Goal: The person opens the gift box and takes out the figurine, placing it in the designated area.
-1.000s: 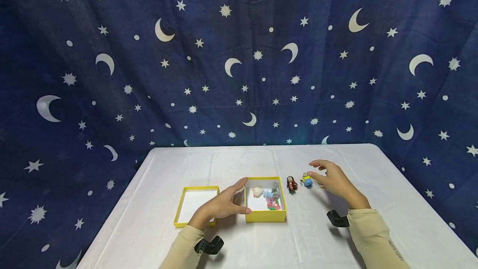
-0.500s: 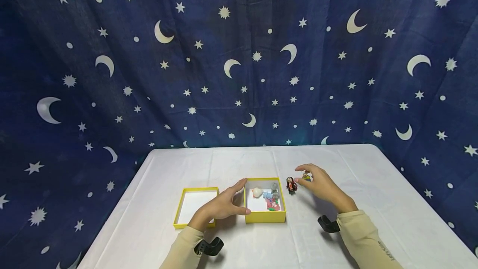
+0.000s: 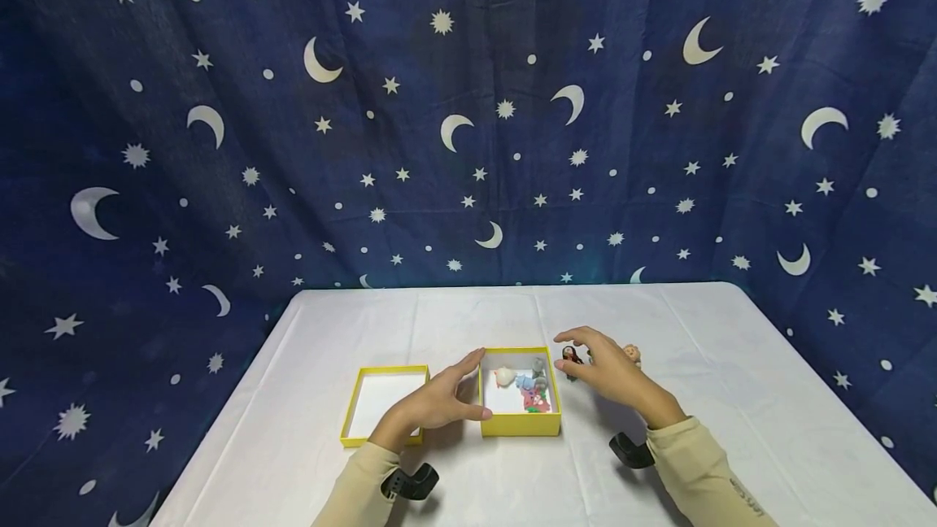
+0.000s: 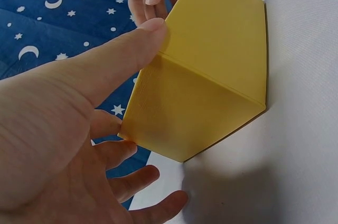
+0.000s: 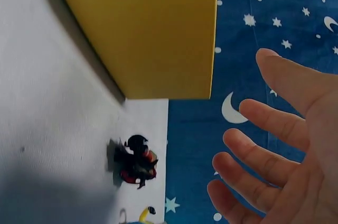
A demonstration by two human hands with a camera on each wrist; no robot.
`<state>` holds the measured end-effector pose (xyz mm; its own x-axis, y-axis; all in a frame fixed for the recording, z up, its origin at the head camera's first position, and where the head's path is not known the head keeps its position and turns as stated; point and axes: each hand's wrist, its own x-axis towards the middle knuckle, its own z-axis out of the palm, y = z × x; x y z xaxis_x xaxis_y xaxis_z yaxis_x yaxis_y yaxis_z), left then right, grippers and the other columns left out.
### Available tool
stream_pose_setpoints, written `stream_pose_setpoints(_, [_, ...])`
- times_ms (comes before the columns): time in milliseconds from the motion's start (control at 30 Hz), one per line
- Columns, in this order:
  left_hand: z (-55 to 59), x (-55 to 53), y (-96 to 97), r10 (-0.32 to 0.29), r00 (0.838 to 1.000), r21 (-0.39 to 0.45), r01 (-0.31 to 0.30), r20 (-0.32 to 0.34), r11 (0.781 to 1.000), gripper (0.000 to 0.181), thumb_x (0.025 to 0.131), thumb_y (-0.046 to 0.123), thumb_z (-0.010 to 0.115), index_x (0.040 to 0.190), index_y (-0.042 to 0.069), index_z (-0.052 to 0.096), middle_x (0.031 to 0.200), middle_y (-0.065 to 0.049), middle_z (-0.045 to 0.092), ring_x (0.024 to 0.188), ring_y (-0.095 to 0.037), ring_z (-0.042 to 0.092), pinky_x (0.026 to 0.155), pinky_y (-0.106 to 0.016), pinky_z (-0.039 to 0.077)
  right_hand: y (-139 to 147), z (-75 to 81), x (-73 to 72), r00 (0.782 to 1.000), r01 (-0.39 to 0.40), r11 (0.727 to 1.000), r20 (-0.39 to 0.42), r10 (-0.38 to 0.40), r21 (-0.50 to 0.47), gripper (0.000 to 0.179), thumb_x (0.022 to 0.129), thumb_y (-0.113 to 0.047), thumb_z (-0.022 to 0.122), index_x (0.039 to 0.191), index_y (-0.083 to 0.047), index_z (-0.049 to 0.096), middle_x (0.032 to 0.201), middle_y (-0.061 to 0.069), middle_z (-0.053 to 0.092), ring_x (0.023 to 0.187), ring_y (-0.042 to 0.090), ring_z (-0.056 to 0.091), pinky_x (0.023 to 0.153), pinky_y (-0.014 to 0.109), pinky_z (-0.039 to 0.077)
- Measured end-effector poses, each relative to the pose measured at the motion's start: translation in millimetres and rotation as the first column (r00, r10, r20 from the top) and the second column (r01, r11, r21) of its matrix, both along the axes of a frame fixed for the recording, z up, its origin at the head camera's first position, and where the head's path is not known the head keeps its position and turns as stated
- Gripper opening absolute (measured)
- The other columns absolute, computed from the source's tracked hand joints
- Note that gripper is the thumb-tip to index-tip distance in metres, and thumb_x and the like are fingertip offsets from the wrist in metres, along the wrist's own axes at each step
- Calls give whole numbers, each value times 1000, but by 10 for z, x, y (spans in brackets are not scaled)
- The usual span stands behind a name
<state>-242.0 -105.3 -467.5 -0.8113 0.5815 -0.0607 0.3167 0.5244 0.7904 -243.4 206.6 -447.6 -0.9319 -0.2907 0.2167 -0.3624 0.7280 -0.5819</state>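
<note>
In the head view a yellow box [image 3: 520,425] with a white inside stands uncovered on the table. It holds a white round toy [image 3: 505,377], a small blue toy [image 3: 524,381], grey toys [image 3: 539,370] and pink toys [image 3: 535,400]. My left hand [image 3: 435,407] touches the box's left side, thumb at the front corner, fingers spread toward the back one. My right hand [image 3: 611,368] hovers right of the box, fingers relaxed and nothing in the palm. Close by is a dark-haired figurine [image 5: 138,163] in red and black, partly covered in the head view.
A yellow-rimmed lid [image 3: 384,401] lies left of the box, partly behind my left hand. A tan figurine [image 3: 633,354] shows beyond my right hand. At the right wrist view's lower edge, part of a yellow and blue figurine [image 5: 145,215] appears. A dark star-patterned cloth [image 3: 468,185] hangs behind.
My right hand has moved left, from beside the yellow and blue figurine to over the dark-haired one. The tan figurine has come into sight behind it. My left hand and the box stay put.
</note>
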Motion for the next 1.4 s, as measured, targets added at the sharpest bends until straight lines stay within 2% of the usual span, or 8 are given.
stream_pose_setpoints(100, [-2,-1,-3,-2,1000,0,2,-2,1000,101,86,32,81,163,10,20,170,-13,18,159,-30,16,128,-55,18,-34,3,17,999,-40,999,-10,40,-9,41,94,-27,73,129,-9,65,133,16,64,121,39,61,96,56,53])
stream_pose_setpoints(267, [-3,2,-10,-6,1000,1,6,-4,1000,102,85,34,82,162,9,20,170,-13,18,159,-31,16,128,-55,18,-78,-8,20,997,-73,997,-1,73,-8,39,94,-25,73,130,-11,65,138,16,62,129,40,57,104,60,48])
stream_pose_setpoints(500, [-7,0,-1,6,1000,4,-6,8,1000,102,84,36,82,163,11,21,170,-10,19,158,-30,17,128,-55,19,-169,16,-16,984,-157,987,80,158,-17,41,95,-32,71,129,-11,67,144,21,53,134,43,51,107,64,45])
stream_pose_setpoints(867, [-9,-10,-5,3,1000,4,-3,8,1000,101,86,32,81,162,9,20,170,-12,19,158,-31,18,127,-57,19,-352,25,-152,954,-253,963,188,232,98,36,91,-28,76,121,-9,74,147,26,49,137,46,45,109,66,42])
stream_pose_setpoints(1067, [-8,-11,-1,2,1000,-2,-2,11,1000,101,85,34,82,162,9,21,170,-11,19,158,-30,18,128,-56,19,-428,-7,-194,956,-243,956,209,207,162,27,88,-23,79,111,-10,78,147,26,51,136,45,46,110,63,43])
stream_pose_setpoints(1200, [-3,-11,3,-2,1000,1,2,8,1000,100,86,32,81,162,9,20,170,-13,18,158,-32,17,128,-56,18,-467,-11,-221,957,-222,952,234,170,213,25,85,-21,82,108,-10,79,147,25,51,138,44,45,111,60,43])
stream_pose_setpoints(1400, [-1,-2,1,-4,1000,3,4,6,1000,100,86,31,81,162,9,20,170,-14,18,158,-33,17,127,-57,18,-516,-12,-249,958,-182,954,260,118,238,26,82,-21,85,105,-9,80,146,25,53,139,44,45,114,58,41])
